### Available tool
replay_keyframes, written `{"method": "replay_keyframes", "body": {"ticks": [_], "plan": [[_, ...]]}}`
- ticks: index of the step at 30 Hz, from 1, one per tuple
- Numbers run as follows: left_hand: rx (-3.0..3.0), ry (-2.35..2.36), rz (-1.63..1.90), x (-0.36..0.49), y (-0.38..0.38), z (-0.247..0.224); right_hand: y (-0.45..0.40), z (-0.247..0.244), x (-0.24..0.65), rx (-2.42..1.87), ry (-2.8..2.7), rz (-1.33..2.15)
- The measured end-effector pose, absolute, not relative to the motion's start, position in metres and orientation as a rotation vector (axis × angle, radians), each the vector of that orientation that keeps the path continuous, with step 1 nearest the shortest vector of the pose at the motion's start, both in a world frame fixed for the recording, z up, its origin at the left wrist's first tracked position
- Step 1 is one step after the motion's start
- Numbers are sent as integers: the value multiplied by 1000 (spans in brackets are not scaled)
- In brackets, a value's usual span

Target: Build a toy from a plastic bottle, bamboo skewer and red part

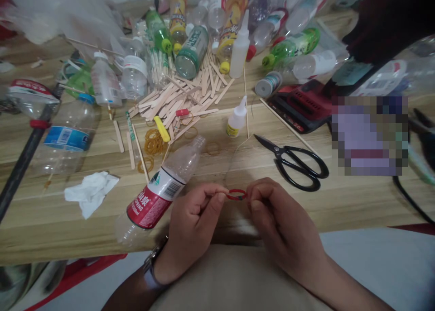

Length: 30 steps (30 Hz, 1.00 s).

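Observation:
A small red ring (235, 194) is stretched level between my two hands, close to the table's front edge. My left hand (195, 220) pinches one side of it between thumb and forefinger. On the other side, my right hand (283, 225) has its fingers curled in at the ring; its exact grip is partly hidden. A thin string (234, 159) runs from near the ring up toward a wooden stick. Beside my left hand lies a clear plastic bottle (149, 200) with a red and white label. Black-handled scissors (288, 161) rest beyond my right hand.
Many wooden craft sticks (190, 93) lie in a heap, with rubber bands (154, 143) before it. A small glue bottle (237, 120) stands mid-table. Several plastic bottles (159, 30) crowd the back. A cordless power tool (302, 105) stands right; crumpled tissue (90, 192) lies left.

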<state>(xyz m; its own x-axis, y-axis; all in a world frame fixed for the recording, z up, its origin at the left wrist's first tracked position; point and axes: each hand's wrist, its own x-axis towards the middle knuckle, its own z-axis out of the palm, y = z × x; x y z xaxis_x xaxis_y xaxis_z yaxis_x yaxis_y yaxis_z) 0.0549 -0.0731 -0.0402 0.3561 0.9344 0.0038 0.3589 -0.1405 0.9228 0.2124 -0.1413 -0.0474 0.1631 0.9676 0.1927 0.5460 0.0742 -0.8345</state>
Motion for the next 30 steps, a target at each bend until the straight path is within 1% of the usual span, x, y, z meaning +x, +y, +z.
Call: {"method": "replay_keyframes", "body": {"ticks": [6, 11, 13, 18, 27, 30], "plan": [[1707, 1195, 761, 57, -72, -44, -140, -45, 218, -1459, -1727, 480], [1815, 1175, 691, 56, -72, -42, -143, -43, 220, -1504, -1796, 186], [1820, 1174, 656, 55, -72, -40, -143, -43, 220, -1515, -1798, 171], [1803, 1154, 625, 54, -72, -38, -141, -43, 220, -1439, -1834, 287], [1829, 1089, 690, 55, -77, -39, -145, -52, 218, -1419, -1727, 852], [1804, 1082, 722, 54, -79, -38, -145, -56, 218, -1402, -1670, 892]]}}
